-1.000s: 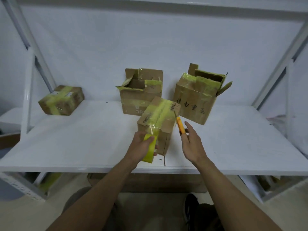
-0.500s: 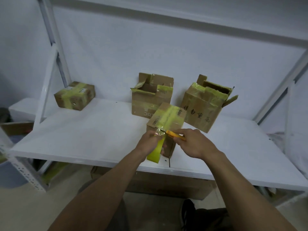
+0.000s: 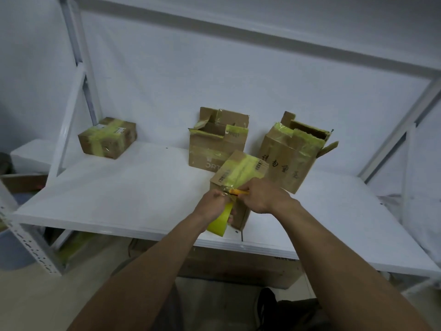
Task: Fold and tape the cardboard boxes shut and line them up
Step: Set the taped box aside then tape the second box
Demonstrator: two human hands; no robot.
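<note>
A small cardboard box [image 3: 238,173] with yellow tape along its closed top stands near the front edge of the white table [image 3: 119,194]. My left hand [image 3: 213,203] grips a roll of yellow tape [image 3: 218,223] against the box's front face. My right hand [image 3: 265,197] holds an orange-yellow utility knife [image 3: 238,192] with its tip at the tape on the box's top front edge. Behind stand two bigger boxes with open flaps, one in the middle [image 3: 217,142] and one at the right [image 3: 293,151]. A taped-shut box [image 3: 107,137] sits at the far left.
White shelf-frame posts [image 3: 69,111] rise at the left and right of the table, and a white wall closes the back. A large brown carton [image 3: 238,266] lies under the table. My dark shoe [image 3: 267,304] shows on the floor below.
My right hand brought the knife down from beside the box to the tape at its top front edge and has drawn it left toward my left hand. The view shifted left.
</note>
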